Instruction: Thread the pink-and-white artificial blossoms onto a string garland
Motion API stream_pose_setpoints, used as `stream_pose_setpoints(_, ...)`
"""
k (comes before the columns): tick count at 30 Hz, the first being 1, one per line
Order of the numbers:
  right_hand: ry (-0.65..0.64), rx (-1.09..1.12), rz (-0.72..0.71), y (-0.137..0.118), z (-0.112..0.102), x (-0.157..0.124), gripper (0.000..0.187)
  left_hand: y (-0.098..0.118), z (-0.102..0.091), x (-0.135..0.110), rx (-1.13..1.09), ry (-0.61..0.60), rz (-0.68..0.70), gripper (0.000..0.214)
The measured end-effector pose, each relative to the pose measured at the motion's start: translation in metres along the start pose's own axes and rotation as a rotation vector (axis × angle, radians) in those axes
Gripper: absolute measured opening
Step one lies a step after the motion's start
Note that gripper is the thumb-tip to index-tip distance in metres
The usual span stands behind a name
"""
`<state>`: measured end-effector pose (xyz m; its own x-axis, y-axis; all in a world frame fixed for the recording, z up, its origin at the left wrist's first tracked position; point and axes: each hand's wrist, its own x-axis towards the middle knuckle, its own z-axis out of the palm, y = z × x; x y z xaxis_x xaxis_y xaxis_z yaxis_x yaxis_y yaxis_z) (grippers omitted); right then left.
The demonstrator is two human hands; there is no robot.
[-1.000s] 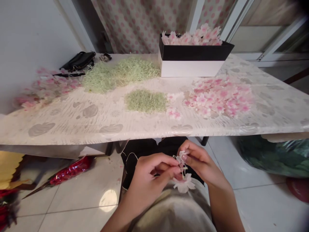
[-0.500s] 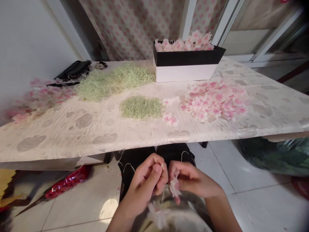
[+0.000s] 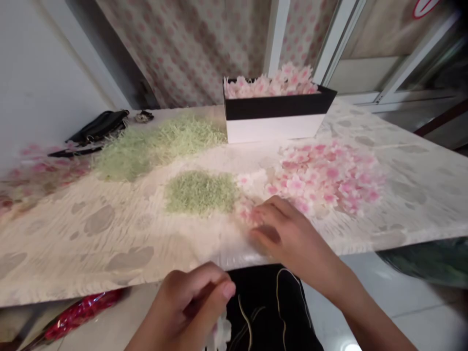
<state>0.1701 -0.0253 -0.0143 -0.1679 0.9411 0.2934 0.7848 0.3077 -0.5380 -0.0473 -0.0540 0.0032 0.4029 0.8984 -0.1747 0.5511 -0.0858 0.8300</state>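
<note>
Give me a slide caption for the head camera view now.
Right hand at small pink flowers on the table, left hand holding a white flower, box of pink blossoms behind.

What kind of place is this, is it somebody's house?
Maybe a home or a small workroom: there's a patterned tablecloth, a pile of pink flowers on it, and a dotted curtain behind.

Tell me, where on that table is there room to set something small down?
Bare tablecloth shows front left, bordered by the small green clump, the larger green heap and the front edge; also right of the loose pink blossoms. Crowded: between clump and blossoms, where the right hand is.
</note>
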Motion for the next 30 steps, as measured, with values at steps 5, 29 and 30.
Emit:
stream_pose_setpoints(5,-0.011,-0.07,-0.121,0.015,0.013,0.017,0.019,0.025,-0.016,0.057,0.555,0.072,0.236,0.025)
stream_pose_setpoints(29,0.274,0.55,0.294,0.028,0.011,-0.001,0.025,0.035,-0.001,0.114,0.809,-0.025,0.143,0.023)
stream_pose_setpoints(30,0.279,0.565,0.269,0.029,0.009,-0.002,0.021,0.033,-0.001,0.113,0.793,-0.005,0.15,0.023)
